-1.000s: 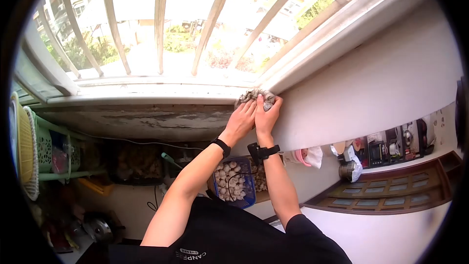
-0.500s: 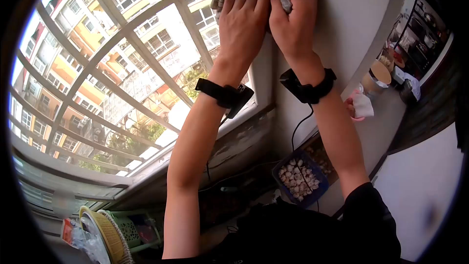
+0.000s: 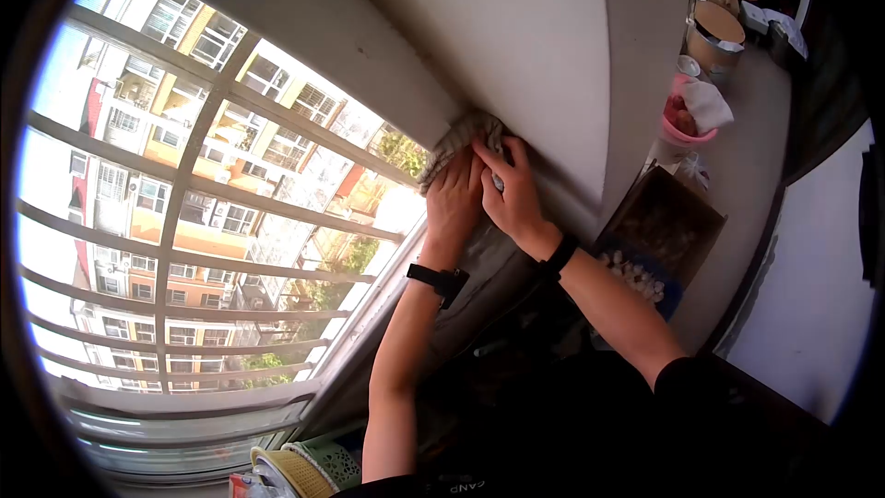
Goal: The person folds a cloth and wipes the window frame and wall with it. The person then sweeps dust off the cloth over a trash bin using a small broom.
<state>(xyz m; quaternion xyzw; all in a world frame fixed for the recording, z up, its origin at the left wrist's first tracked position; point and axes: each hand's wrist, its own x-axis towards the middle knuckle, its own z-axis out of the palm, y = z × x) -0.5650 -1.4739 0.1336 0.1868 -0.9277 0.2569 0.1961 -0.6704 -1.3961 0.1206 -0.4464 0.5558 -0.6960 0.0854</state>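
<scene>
A grey-green cloth (image 3: pixel 468 132) is pressed into the corner where the window frame meets the white wall. My left hand (image 3: pixel 454 201) lies over its lower left side, fingers close together and bent onto it. Beside it, touching it, my right hand (image 3: pixel 516 201) grips the cloth from the right, and a bit of the fabric shows between thumb and index finger. The fingertips are partly hidden in the folds. Each wrist wears a black band, the left (image 3: pixel 441 282) and the right (image 3: pixel 559 256).
On my left a barred window (image 3: pixel 194 184) looks onto buildings. A cardboard box (image 3: pixel 668 221) and a blue basket of pale pieces (image 3: pixel 645 284) stand right of my right forearm. Farther back are a pink container (image 3: pixel 687 136) and a round tub (image 3: pixel 714 41). Below left sits a yellow basket (image 3: pixel 297 472).
Both hands and the cloth have moved down along the corner between window frame and wall, closer to my body. The camera has turned, so more of the upper wall shows.
</scene>
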